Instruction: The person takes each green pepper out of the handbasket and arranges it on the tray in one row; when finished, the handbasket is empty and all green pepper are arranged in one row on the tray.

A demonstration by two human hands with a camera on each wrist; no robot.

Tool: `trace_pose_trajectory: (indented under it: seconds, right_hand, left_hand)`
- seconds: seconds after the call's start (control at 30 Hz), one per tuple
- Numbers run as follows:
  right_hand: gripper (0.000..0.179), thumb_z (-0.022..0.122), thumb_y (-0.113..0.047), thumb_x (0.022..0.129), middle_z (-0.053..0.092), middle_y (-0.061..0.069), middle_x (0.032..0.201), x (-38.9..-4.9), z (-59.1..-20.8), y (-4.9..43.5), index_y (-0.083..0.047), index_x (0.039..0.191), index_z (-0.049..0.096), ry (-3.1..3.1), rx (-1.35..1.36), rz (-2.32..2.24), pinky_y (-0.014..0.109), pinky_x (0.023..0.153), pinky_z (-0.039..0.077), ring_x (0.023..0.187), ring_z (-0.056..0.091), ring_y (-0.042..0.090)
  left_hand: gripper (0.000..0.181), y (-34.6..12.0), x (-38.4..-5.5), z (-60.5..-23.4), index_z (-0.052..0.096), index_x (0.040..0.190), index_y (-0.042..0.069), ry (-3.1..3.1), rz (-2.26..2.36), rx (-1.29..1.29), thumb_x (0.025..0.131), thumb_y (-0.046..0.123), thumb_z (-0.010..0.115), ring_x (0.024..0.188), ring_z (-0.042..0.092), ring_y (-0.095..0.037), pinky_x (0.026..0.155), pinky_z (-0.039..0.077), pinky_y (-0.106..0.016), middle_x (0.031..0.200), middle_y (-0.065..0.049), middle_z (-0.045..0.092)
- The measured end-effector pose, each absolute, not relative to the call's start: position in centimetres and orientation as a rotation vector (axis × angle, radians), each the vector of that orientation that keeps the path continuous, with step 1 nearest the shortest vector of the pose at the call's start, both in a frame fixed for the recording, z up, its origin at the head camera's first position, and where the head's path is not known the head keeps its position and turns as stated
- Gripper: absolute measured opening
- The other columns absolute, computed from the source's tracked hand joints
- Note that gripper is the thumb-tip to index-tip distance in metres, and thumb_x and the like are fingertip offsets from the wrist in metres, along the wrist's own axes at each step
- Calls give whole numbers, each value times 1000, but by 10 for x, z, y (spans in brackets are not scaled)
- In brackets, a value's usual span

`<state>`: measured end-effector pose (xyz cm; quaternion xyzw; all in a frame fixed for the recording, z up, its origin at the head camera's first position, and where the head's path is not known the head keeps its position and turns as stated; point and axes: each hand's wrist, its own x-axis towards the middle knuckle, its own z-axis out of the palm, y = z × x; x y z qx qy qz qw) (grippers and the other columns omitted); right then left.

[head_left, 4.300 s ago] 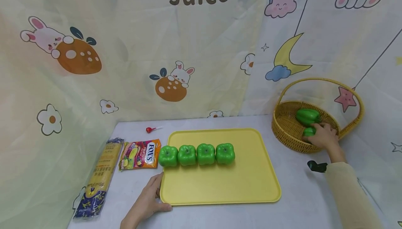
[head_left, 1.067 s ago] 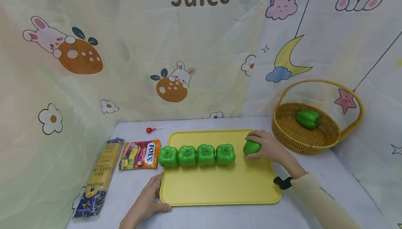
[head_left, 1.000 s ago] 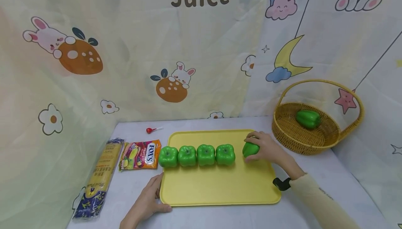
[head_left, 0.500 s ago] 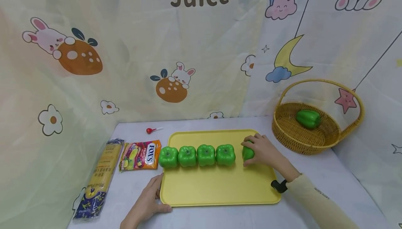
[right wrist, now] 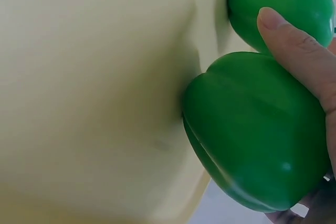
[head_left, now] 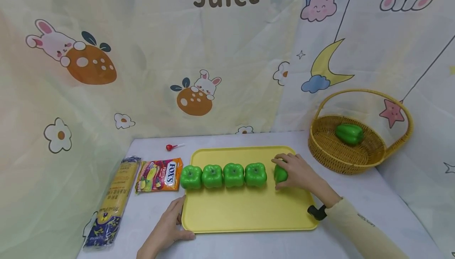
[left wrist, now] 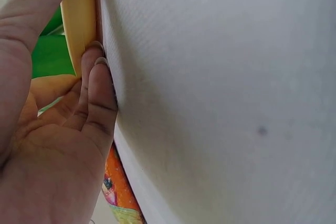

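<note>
My right hand (head_left: 299,175) grips a green bell pepper (head_left: 280,174) at the right part of the yellow tray (head_left: 249,215). In the right wrist view, this bell pepper (right wrist: 252,135) is low over or touching the tray, which I cannot tell, and the thumb lies along its side. A row of several green bell peppers (head_left: 234,175) sits left of it, a gap apart. My left hand (head_left: 166,227) holds the tray's front left corner, thumb at the front edge and fingers along the left edge. Up close in the left wrist view, fingertips (left wrist: 100,77) press against the tray's rim.
A wicker basket (head_left: 330,158) with a tall handle stands at the back right, one green bell pepper (head_left: 349,134) inside. Left of the tray lie a candy bag (head_left: 158,175), a spaghetti pack (head_left: 113,203) and a red lollipop (head_left: 169,147). A printed cloth hangs behind.
My right hand has brought a bell pepper from the basket leftward to the tray. Over the last second it turned the pepper slightly and shifted a little nearer me. The left hand stayed put.
</note>
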<state>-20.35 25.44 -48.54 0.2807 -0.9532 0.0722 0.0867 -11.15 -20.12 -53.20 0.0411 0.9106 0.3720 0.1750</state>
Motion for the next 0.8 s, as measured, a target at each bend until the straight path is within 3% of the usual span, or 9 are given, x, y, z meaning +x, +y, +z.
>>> trace_pose_trajectory:
  seconds: [0.8]
  right_hand:
    - [106, 90, -59, 60, 55, 15, 141, -196, -488, 246, -8, 144, 51, -2860, 799, 326, 58, 96, 48, 122, 57, 35]
  left_hand:
    - [130, -202, -112, -535, 29, 159, 12, 2592, 1043, 100, 52, 48, 94, 88, 48, -12, 67, 42, -21, 154, -7, 41]
